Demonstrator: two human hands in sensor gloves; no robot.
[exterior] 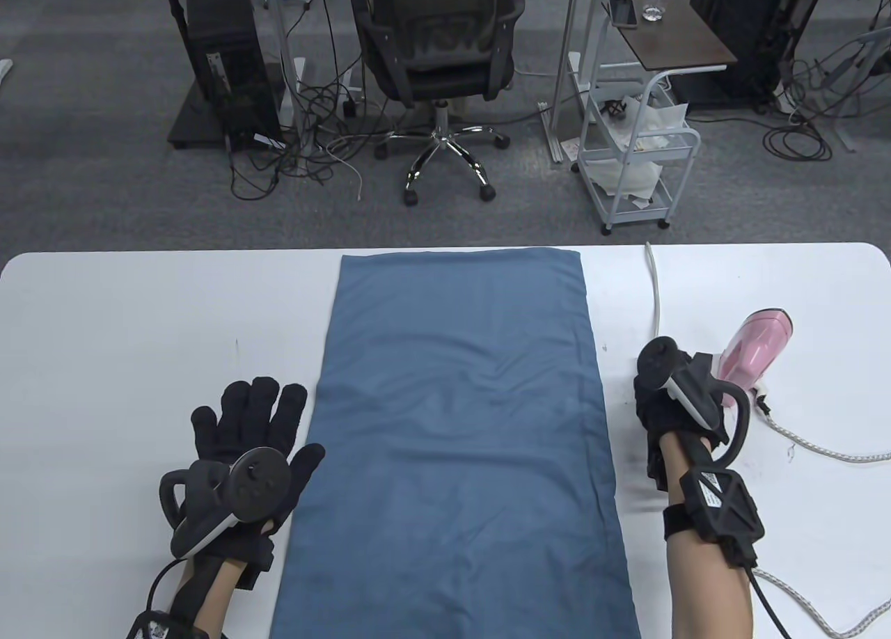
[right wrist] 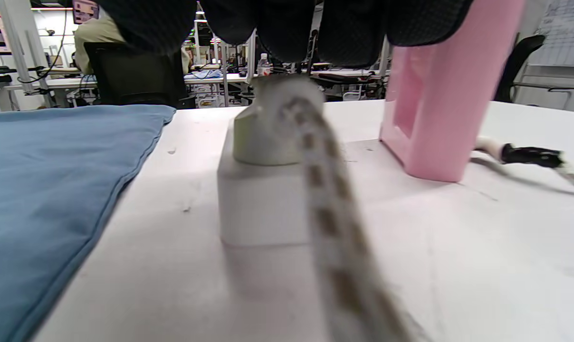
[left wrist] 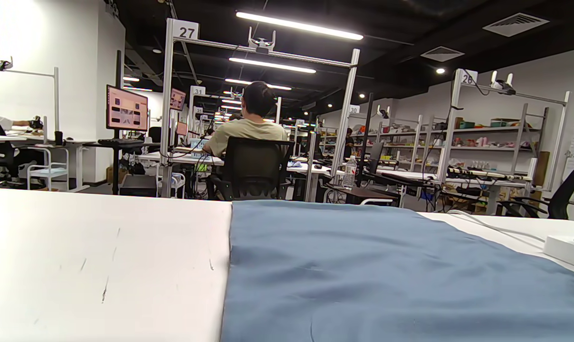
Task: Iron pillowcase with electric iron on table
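Observation:
A blue pillowcase lies flat along the middle of the white table; it also shows in the left wrist view and the right wrist view. A pink iron stands on its heel to its right. My left hand rests flat on the table just left of the pillowcase, fingers spread, holding nothing. My right hand is between the pillowcase and the iron. Its fingers hang onto the top of a white plug set in a white socket block. Whether they grip the plug is hidden.
A braided cord runs from the plug toward my wrist and loops over the table's right side. A white cable leads off the far edge. The socket block shows in the left wrist view. An office chair and cart stand beyond.

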